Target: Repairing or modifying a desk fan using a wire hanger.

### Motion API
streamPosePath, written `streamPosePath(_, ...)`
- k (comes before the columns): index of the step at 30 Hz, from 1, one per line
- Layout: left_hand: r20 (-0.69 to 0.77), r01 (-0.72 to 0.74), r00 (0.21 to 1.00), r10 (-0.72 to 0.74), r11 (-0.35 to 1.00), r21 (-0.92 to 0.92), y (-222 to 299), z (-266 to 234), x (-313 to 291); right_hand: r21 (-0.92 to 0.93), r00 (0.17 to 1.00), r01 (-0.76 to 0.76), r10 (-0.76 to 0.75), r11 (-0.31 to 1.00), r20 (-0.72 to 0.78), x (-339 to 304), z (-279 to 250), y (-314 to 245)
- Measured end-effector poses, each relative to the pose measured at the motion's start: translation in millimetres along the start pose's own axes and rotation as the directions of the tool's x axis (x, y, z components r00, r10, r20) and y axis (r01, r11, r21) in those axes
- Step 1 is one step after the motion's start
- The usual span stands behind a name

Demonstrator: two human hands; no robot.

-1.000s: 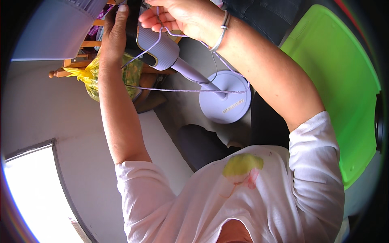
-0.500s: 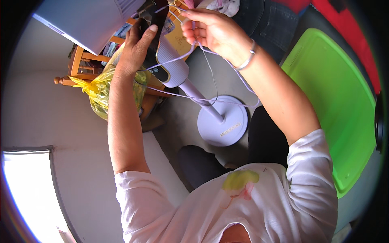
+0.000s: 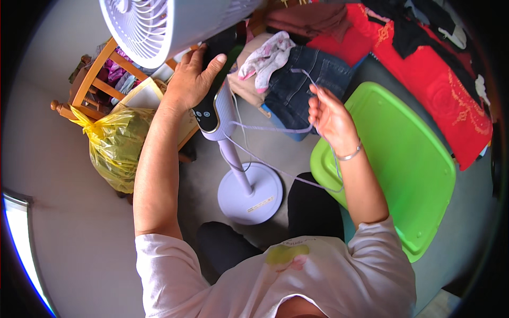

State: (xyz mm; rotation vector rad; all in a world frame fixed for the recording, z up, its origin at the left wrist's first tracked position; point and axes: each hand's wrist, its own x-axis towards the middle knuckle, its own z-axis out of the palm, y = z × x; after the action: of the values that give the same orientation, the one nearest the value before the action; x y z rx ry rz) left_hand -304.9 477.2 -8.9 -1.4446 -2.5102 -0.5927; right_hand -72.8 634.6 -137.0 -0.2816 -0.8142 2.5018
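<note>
A pale purple standing fan (image 3: 224, 119) leans in front of me, its round base (image 3: 254, 204) on the floor. My left hand (image 3: 190, 79) is closed around its dark neck below the fan head (image 3: 142, 32), thumb and fingers apart on it. My right hand (image 3: 333, 119) is out to the right in the air, fingers pinched on a thin purple cord (image 3: 270, 129). From this hand the cord runs back to the fan's column, and a second length sags in a loop below my wrist. A short end sticks out beyond my fingertips. A thinner pale cable hangs beside the column.
At left, a yellow plastic bag (image 3: 117, 146) sits by a wooden chair (image 3: 103, 87) with clothes. A green plastic lid (image 3: 395, 175) is at right. Folded jeans (image 3: 305, 79) and a patterned white cloth (image 3: 268, 58) lie beyond, near a red cloth (image 3: 440, 85).
My right hand has moved away from the fan to the right and nearer, drawing the cord out. The left hand stays at the fan's neck. My view has shifted, showing more of the fan head.
</note>
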Motion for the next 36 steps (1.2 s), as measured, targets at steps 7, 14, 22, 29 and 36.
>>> streamPosePath(7, 0.261, 0.191, 0.964, -0.042, 0.793, -0.578, 8, -10, 7, -0.070, 0.977, 0.063, -0.076, 0.996, -0.199, -55, -75, -22)
streamPosePath(14, 0.298, 0.191, 0.952, 0.067, 0.629, -0.754, 30, -11, -1, -0.270, 0.906, -0.139, 0.012, 0.953, -0.424, -110, -125, -25)
streamPosePath(22, 0.479, 0.463, 0.878, -0.012, 0.274, -0.843, 40, 8, 4, -0.343, 0.811, -0.284, 0.034, 0.895, -0.584, -131, -168, -3)
streamPosePath(29, 0.499, 0.485, 0.864, 0.069, 0.153, -0.861, 50, 32, 21, -0.494, 0.768, -0.322, -0.081, 0.808, -0.635, -131, -167, 10)
streamPosePath(36, 0.498, 0.455, 0.852, 0.161, 0.243, -0.857, 54, 61, 40, -0.512, 0.704, -0.357, -0.135, 0.782, -0.697, -119, -165, 20)
